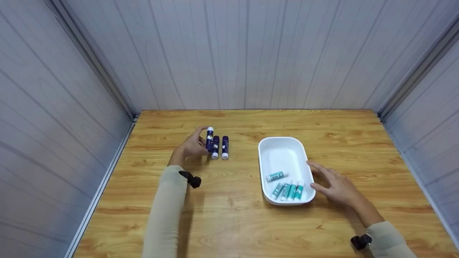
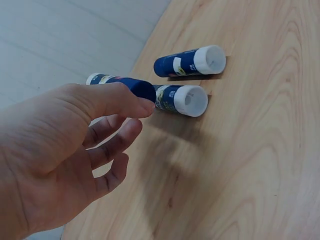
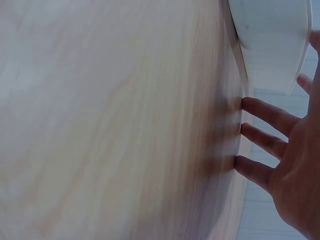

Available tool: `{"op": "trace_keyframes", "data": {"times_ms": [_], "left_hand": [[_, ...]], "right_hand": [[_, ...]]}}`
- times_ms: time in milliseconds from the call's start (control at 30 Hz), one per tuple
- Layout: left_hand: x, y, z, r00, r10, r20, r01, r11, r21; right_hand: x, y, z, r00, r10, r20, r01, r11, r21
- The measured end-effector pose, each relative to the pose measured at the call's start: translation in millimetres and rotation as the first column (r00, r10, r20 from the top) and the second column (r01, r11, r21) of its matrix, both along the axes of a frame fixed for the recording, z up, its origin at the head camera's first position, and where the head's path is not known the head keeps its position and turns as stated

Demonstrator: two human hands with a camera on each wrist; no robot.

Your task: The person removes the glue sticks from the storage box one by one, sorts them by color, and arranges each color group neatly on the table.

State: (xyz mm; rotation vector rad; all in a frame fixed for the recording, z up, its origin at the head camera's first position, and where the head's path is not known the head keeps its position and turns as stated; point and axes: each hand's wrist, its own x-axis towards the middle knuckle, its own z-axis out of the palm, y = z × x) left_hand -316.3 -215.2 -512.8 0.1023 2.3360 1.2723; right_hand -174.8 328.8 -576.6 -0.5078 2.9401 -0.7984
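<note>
My left hand (image 1: pixel 194 146) pinches a dark blue glue stick (image 1: pixel 210 139) between thumb and fingers, its white end pointing away from me in the head view. Right beside it lie two more blue glue sticks, the nearer one (image 1: pixel 215 147) partly overlapped by the held one, the other (image 1: pixel 225 147) a little to its right. In the left wrist view, the thumb covers part of the held stick (image 2: pixel 142 89). My right hand (image 1: pixel 339 186) is spread at the right wall of a white plastic bin (image 1: pixel 283 140), thumb and index finger at its rim, other fingertips low near the table.
Several teal glue sticks (image 1: pixel 277 176) lie inside the bin, mostly at its near end. Everything rests on a wood-grain table (image 1: pixel 229 222). Pale panel walls (image 1: pixel 229 53) enclose its back, left and right.
</note>
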Motion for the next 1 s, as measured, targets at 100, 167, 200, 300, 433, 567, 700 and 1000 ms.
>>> {"op": "trace_keyframes", "data": {"times_ms": [100,167,200,300,433,567,700,1000], "left_hand": [[-1.8,-1.4,-6.0,1.000,0.000,0.011,0.000,1.000,-0.011],[-8.4,-4.0,-16.1,1.000,-0.007,0.015,0.007,1.000,-0.028],[-13.4,-5.7,-23.4,1.000,-0.011,0.020,0.012,0.999,-0.035],[-42.1,-22.2,-69.7,0.999,-0.025,0.026,0.025,1.000,-0.005],[-50.0,-29.7,-90.0,0.999,-0.037,0.018,0.037,0.999,0.018],[-21.7,-13.1,-52.1,0.999,-0.025,0.040,0.025,1.000,0.015],[-22.3,-14.1,-57.9,0.998,-0.033,0.053,0.030,0.999,0.044],[-23.3,-5.5,-52.3,0.995,-0.015,0.103,0.024,0.996,-0.085]], "right_hand": [[-0.1,0.1,0.5,1.000,0.001,0.000,-0.001,1.000,0.003],[0.0,0.0,1.0,1.000,0.000,0.002,0.000,1.000,0.006],[0.2,0.0,1.3,1.000,-0.002,0.003,0.002,1.000,0.009],[0.6,-0.2,1.8,1.000,-0.002,0.007,0.002,1.000,0.015],[0.4,-0.6,1.3,1.000,0.000,-0.002,0.000,1.000,0.012],[0.9,-0.9,0.0,1.000,0.005,-0.024,-0.005,1.000,-0.004],[2.2,-0.5,-0.3,1.000,0.008,-0.023,-0.008,1.000,-0.006],[2.1,0.2,1.2,1.000,0.004,-0.011,-0.004,1.000,0.009]]}}
